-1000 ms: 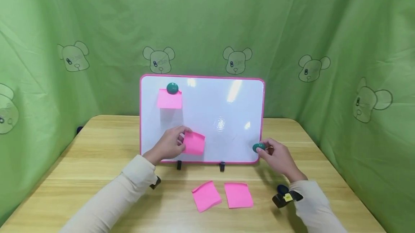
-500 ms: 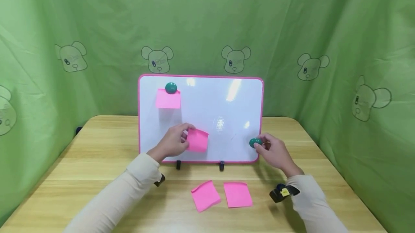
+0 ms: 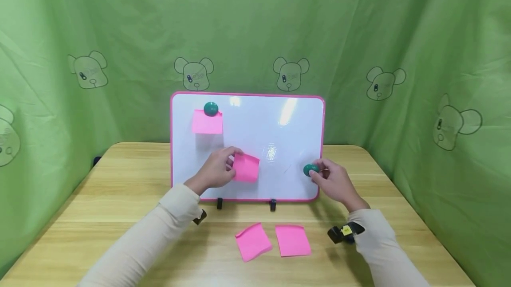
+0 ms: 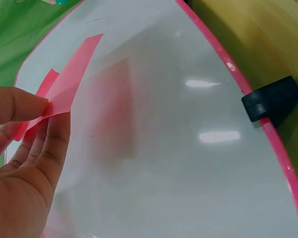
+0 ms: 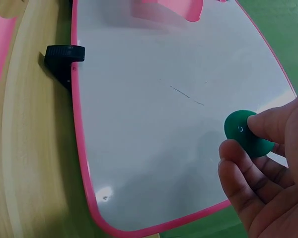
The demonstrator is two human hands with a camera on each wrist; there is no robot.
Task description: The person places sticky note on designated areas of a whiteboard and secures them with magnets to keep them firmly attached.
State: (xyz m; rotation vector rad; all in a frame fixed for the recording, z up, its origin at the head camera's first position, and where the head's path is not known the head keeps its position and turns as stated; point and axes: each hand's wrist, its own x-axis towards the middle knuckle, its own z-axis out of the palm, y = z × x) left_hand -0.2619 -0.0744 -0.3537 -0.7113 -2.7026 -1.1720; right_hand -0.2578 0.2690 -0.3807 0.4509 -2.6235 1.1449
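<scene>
My left hand [image 3: 217, 168] pinches a pink sticky note [image 3: 246, 168] by its left side, in front of the lower middle of a pink-framed whiteboard [image 3: 279, 131]. In the left wrist view the note [image 4: 69, 82] stands off the board, its reflection showing on the glossy surface. My right hand [image 3: 335, 182] holds a round green magnet [image 3: 310, 170] between thumb and fingers, before the board's lower right. The right wrist view shows the magnet [image 5: 243, 131] gripped at its edge. Another pink note [image 3: 206, 123] hangs at the board's upper left under a green magnet [image 3: 210, 108].
Two more pink notes, a tilted one [image 3: 253, 241] and a straighter one [image 3: 293, 240], lie on the wooden table [image 3: 92, 198] before the board. Black feet [image 3: 273, 205] hold the board upright. A green curtain [image 3: 247, 25] surrounds the table.
My left hand has moved the pinched note right and slightly up across the board. My right hand has brought the green magnet a little left and up.
</scene>
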